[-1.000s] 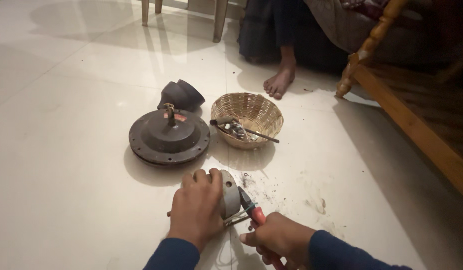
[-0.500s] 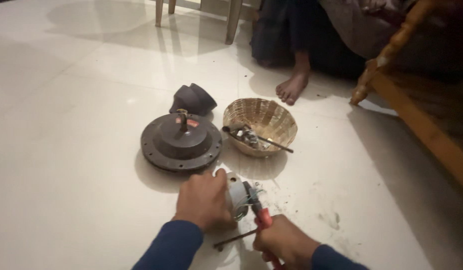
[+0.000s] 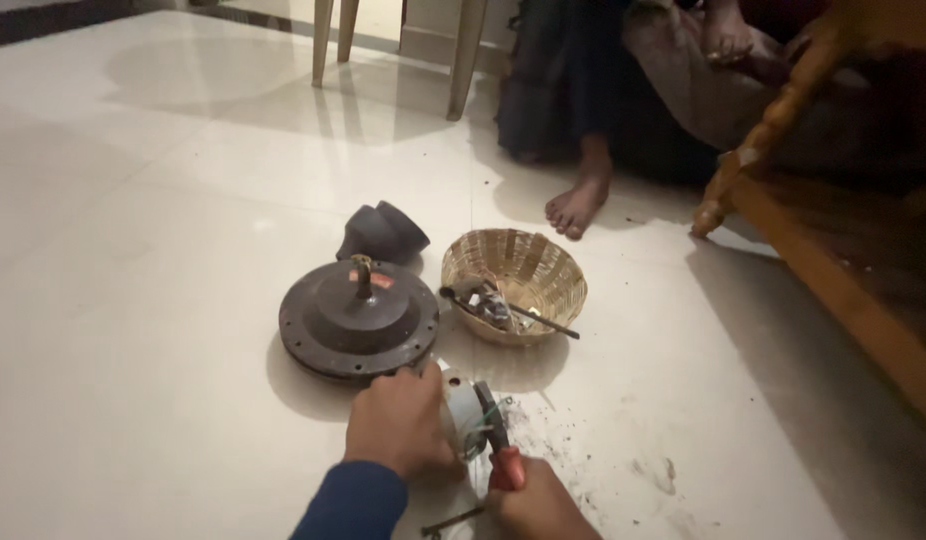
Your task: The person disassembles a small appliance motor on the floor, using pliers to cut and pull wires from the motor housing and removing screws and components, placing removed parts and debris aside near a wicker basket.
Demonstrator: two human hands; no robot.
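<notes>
My left hand [image 3: 398, 420] grips a small round grey metal part [image 3: 466, 418] that rests on the white tiled floor. My right hand [image 3: 538, 505] holds red-handled pliers [image 3: 501, 450], their jaws at the part's right side among thin wires. A thin dark rod [image 3: 451, 521] lies on the floor by my right hand. Just beyond my left hand sits a dark round motor housing [image 3: 358, 318] with a short shaft standing up from its middle.
A woven basket [image 3: 516, 283] holding small metal bits and a thin tool stands right of the motor. A dark cup-shaped cover [image 3: 383, 232] lies behind it. Another person's bare foot [image 3: 577, 204], chair legs [image 3: 466, 58] and a wooden bed frame [image 3: 833, 270] are beyond. Dark grit [image 3: 623, 460] dots the floor.
The view has tilted, so my hands sit lower in the frame. Both hands stay on the part and the pliers; the jaws have shifted slightly along the part.
</notes>
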